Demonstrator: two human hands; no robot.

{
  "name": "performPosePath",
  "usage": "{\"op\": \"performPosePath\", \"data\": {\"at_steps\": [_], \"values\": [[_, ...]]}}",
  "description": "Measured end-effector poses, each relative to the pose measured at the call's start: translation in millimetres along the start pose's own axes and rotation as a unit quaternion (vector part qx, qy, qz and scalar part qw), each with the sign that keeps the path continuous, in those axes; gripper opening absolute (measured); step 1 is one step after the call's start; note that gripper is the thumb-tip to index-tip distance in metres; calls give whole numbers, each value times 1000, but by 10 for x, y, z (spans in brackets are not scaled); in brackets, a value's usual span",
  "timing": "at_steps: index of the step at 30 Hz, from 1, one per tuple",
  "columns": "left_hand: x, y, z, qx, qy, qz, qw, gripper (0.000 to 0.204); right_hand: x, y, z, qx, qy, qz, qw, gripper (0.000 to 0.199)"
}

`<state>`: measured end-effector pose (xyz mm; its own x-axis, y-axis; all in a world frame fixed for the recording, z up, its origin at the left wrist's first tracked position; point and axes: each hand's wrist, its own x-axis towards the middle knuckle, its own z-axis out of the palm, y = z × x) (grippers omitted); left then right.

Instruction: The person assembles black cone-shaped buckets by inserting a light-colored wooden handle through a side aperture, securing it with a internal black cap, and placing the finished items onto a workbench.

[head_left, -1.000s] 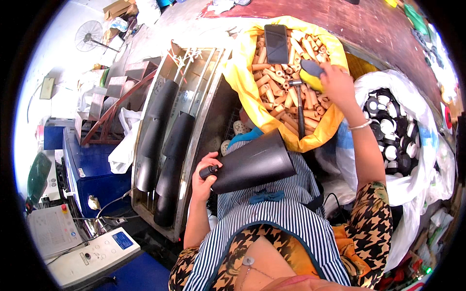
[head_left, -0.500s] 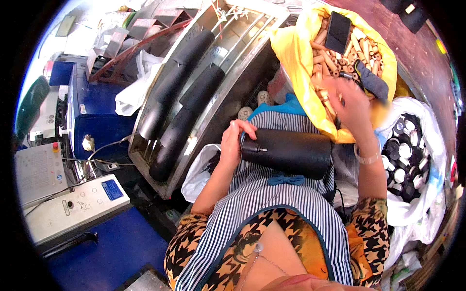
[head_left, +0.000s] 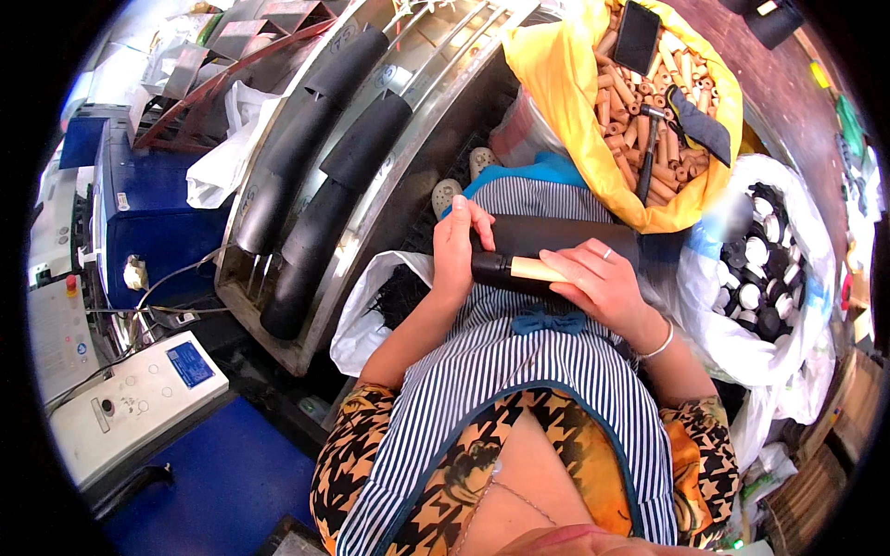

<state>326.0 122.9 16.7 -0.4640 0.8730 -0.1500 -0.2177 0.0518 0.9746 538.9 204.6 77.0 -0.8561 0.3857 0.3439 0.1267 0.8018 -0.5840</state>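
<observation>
- Head view: left hand (head_left: 457,248) wrapped around black roll (head_left: 556,243) lying across lap.
- Right hand (head_left: 603,283) closed on wooden dowel (head_left: 540,270), palm down, at roll's left end.
- Yellow bag (head_left: 565,83) of dowels beyond.

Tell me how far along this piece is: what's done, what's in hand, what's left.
Looks done: four black sleeves lie in the metal rack. In hand: the left hand steadies a black sleeve across the lap while the right hand holds a tan wooden core at its narrow end, only partly in. Left: the yellow bag holds many more cores, and the white bag many round black-and-white pieces.
</observation>
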Motion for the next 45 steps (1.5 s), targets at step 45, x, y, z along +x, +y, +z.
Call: {"op": "performPosePath", "data": {"at_steps": [45], "values": [[-322, 323, -666, -145, 28, -140, 979, 43, -2546, 1812, -2012, -295, 2, 533, 793, 13]]}}
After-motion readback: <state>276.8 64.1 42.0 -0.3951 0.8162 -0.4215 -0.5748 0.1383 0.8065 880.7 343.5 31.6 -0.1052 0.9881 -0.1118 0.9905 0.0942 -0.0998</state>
